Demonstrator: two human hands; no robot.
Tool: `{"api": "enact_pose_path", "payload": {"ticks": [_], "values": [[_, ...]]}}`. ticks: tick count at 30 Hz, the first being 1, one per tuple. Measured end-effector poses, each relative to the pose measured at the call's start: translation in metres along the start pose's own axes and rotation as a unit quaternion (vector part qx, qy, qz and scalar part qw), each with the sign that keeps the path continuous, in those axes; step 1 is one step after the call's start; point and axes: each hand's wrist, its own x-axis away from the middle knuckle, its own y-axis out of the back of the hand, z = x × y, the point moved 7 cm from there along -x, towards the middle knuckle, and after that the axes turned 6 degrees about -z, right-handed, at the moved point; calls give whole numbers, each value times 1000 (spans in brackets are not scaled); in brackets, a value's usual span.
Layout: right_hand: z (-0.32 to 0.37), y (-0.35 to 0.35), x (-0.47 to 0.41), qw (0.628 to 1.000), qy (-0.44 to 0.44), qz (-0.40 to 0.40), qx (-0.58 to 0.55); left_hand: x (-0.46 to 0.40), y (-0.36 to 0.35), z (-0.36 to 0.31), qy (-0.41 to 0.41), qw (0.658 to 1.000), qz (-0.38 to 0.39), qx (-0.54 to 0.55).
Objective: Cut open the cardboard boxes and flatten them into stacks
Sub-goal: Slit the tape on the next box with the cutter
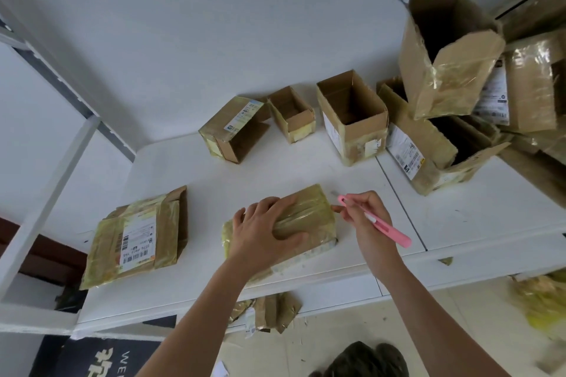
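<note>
At front edge of white surface [459,223], taped box [309,217] lies pinned under left hand [263,229], fingers spread flat. Right hand [364,214] fingers pinch pink cutter [382,225], tip at box's right end. Risks: blade skidding on glossy tape toward left fingers; box sliding off edge.

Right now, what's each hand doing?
Left hand: open, pressing down on the taped box.
Right hand: gripping the pink cutter.

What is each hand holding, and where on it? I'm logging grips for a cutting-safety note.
The right hand grips the pink utility knife around its front half, near the blade end. The left hand presses on top of the taped box.
</note>
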Motion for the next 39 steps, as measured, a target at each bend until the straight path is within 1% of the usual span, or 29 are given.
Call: {"api": "enact_pose_path", "payload": {"ticks": [5,9,18,23,27,32,36,39], "values": [[-2,-4,-5,999,-2,32,39,2,1,-3,-5,999,-30,-11],[-3,-8,-9,998,-10,27,51,4,3,-4,-1,999,-34,-4],[-7,-9,-23,995,-34,64,74,2,2,-1,8,1000,-24,-5],[1,-4,-21,989,-18,93,115,3,1,-1,10,1000,-24,-10],[0,0,-15,983,-10,118,137,4,0,-4,9,1000,-10,-11],[2,7,-4,984,6,119,130,5,0,-5,2,1000,-3,-6],[1,12,1,987,18,104,122,5,1,-5,-3,1000,-1,-5],[0,18,5,985,32,103,135,6,0,-6,-6,1000,1,1]]}}
